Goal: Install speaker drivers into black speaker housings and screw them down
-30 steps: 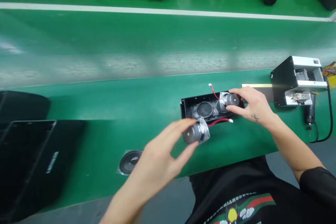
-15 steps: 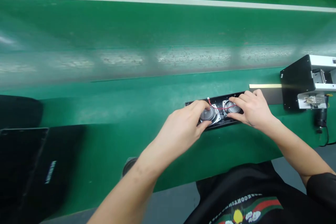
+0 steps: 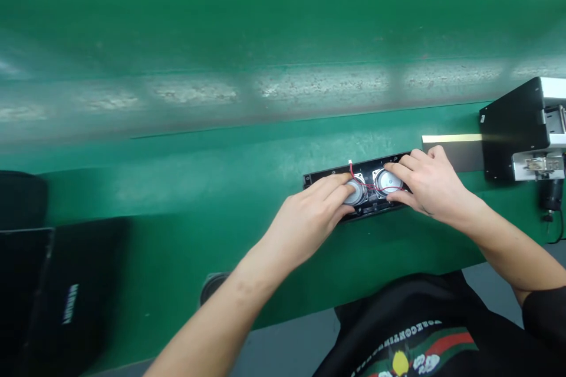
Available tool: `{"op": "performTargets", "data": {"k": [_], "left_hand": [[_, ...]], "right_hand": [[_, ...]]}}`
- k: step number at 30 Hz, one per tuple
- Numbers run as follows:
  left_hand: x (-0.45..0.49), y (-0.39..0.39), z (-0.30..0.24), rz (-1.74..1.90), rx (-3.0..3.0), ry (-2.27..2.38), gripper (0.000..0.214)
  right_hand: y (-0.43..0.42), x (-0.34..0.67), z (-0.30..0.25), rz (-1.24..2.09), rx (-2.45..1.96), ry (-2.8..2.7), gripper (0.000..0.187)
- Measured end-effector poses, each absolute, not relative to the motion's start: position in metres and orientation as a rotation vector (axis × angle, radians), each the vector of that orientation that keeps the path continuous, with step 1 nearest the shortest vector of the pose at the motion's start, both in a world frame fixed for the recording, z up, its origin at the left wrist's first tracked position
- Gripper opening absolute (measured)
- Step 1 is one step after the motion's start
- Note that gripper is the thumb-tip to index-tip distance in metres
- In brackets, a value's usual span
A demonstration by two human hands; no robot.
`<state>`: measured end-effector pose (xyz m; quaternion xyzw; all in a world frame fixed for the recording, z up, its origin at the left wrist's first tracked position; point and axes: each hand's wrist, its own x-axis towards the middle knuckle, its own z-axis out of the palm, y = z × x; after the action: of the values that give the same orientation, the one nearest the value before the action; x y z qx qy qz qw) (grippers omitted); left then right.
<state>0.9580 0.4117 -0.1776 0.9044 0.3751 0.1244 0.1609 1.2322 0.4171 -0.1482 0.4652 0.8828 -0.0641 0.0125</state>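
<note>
A black oblong speaker housing (image 3: 318, 177) lies on the green bench. Two silver round speaker drivers sit inside it, joined by red wires (image 3: 374, 187). My left hand (image 3: 309, 221) rests on the left driver (image 3: 354, 193), fingers laid over it and pressing down. My right hand (image 3: 431, 185) covers the housing's right end, its fingertips on the right driver (image 3: 388, 181). Neither driver is lifted; both sit in the housing.
A black and white machine (image 3: 524, 129) with a cable stands at the right, a pale strip (image 3: 451, 139) running to it. Black speaker cases (image 3: 62, 300) lie at the left. A loose round speaker (image 3: 212, 284) peeks from under my left forearm near the bench edge.
My left hand carried the second driver from in front of the housing into it and now presses on it. The right hand stayed on the right driver.
</note>
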Motion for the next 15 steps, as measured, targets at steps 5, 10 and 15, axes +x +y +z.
{"op": "performTargets", "data": {"k": [5,10,15], "left_hand": [[0.9546,0.4126,-0.1789,0.380,2.570,1.039,0.033],[0.9535,0.4134,-0.1803,0.397,2.553,1.024,0.034],[0.9545,0.4131,-0.1811,0.432,2.577,1.027,0.029]], "right_hand": [[0.4188,1.2401,-0.1501,-0.303,1.405,2.797,0.046],[0.4169,1.2420,-0.1557,-0.361,1.446,2.820,0.041],[0.4152,1.2428,-0.1559,-0.345,1.461,2.845,0.041]]}}
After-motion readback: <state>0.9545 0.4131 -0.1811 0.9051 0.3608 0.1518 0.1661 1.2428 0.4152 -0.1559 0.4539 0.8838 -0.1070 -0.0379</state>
